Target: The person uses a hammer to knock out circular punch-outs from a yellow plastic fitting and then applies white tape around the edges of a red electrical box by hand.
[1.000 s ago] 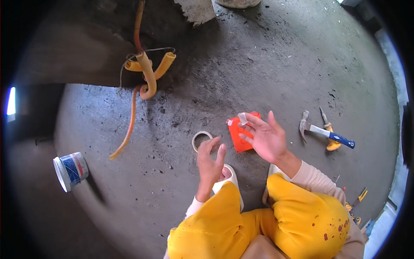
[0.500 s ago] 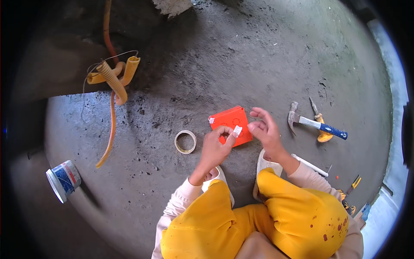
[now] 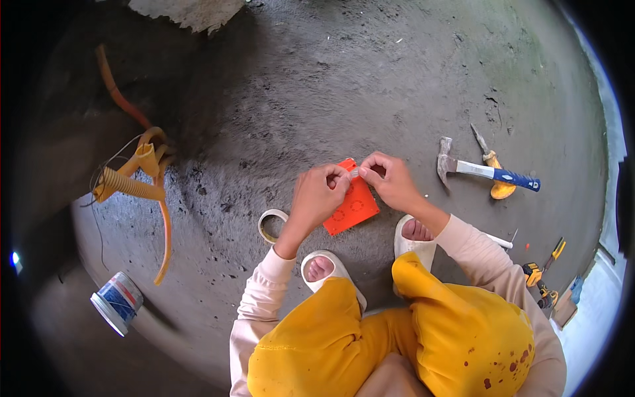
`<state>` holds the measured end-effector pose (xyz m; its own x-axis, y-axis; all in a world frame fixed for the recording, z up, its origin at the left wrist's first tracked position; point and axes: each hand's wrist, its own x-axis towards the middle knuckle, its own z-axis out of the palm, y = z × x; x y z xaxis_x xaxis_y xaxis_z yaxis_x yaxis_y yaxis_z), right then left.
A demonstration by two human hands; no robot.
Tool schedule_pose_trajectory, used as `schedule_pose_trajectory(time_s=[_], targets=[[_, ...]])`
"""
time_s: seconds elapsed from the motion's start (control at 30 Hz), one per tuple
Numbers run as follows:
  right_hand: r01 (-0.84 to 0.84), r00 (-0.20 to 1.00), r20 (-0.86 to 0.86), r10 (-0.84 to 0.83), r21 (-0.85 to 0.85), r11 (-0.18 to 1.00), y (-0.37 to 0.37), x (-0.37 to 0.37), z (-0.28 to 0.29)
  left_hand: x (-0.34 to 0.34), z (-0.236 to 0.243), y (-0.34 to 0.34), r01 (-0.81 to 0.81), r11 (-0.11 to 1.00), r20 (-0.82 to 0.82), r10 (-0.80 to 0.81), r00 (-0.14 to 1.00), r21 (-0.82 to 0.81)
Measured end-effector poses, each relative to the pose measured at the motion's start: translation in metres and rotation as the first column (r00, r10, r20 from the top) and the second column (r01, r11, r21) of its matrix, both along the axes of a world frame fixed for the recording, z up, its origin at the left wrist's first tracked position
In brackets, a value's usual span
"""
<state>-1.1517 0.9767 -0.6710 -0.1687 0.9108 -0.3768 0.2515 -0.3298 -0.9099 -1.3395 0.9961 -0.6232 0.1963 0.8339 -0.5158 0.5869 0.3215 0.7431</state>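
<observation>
Centrally, left hand (image 3: pixel 319 193) and right hand (image 3: pixel 390 178) both pinch a small white strip of tape (image 3: pixel 354 173) over one orange box (image 3: pixel 350 205) on the floor; the strip looks light, limp and sticky, best held by its ends; one tape roll (image 3: pixel 272 225) lies lower left; one hammer (image 3: pixel 486 171) right.
</observation>
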Motion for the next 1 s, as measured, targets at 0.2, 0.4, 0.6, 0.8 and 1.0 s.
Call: schedule_pose_trajectory(time_s=[0.2,0.4,0.6,0.8,1.0], targets=[[0.105,0.994,0.023,-0.104,-0.078,0.991,-0.001,-0.008,-0.014,0.009,-0.026,-0.005,0.087,0.928,-0.19,-0.018,0.982,0.363],[0.143,0.989,0.035,-0.141,-0.092,0.985,-0.001,-0.01,-0.016,0.009,-0.028,0.005,0.054,0.977,-0.151,-0.023,0.988,0.208],[0.194,0.98,0.069,-0.189,-0.073,0.978,-0.003,-0.015,-0.01,0.005,-0.032,0.016,0.115,0.992,-0.119,-0.109,0.987,0.053],[0.209,0.975,0.092,-0.204,-0.058,0.976,-0.005,-0.017,-0.014,0.005,-0.033,0.03,0.205,0.979,-0.158,-0.205,0.966,-0.019],[0.22,0.973,0.086,-0.212,-0.101,0.97,-0.007,-0.021,-0.016,0.002,-0.034,0.033,0.185,0.981,-0.139,-0.19,0.972,-0.052]])
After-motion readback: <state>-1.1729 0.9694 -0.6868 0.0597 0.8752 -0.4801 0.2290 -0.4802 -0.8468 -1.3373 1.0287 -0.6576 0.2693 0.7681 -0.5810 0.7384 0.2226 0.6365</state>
